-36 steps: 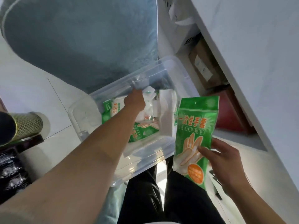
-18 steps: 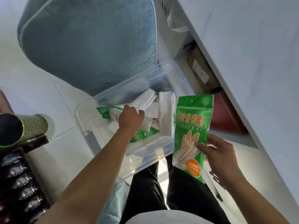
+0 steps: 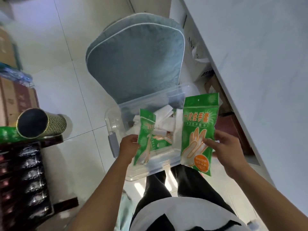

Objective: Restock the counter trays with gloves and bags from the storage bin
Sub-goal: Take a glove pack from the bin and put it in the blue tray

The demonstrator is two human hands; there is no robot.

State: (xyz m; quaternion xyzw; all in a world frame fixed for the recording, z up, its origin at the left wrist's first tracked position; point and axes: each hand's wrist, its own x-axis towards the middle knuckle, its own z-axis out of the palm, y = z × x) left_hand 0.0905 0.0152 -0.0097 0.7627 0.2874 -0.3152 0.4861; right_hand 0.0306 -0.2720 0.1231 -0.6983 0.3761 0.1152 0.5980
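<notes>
Far left there's a gold-mesh tube (image 3: pixel 40 123) lying on its side on top of a dark rack (image 3: pixel 23 177), with cardboard boxes (image 3: pixel 15 100) behind it on the white tile floor (image 3: pixel 55 72).

Moving in, the left hand (image 3: pixel 129 147) has its grip curled round the edge of a green glove pack (image 3: pixel 145 137), held upright and turned nearly edge-on over the near left part of the bin (image 3: pixel 116 114). The bin is clear plastic, sitting on the floor right in front of the person's dark trouser legs (image 3: pixel 158 185), with a grey latch (image 3: pixel 113 140) on its left end. Inside it you can see a jumble of white folded bags (image 3: pixel 165 117) and a bit of another green pack (image 3: pixel 162 141) lying flat underneath. A blue-grey cushion (image 3: pixel 135 64) sits just behind the bin, its lower edge touching or overlapping the far rim.

Then the right hand (image 3: pixel 224 150) pinches a second glove pack (image 3: pixel 199 130) by its right edge, thumb on the front and fingers behind, so that grip is closed on it too. This one faces the camera flat, orange hand graphic showing, hanging over the bin's right end.

Far right is the white counter (image 3: pixel 258 72) edge, with brown boxes (image 3: pixel 215 87) tucked underneath.
</notes>
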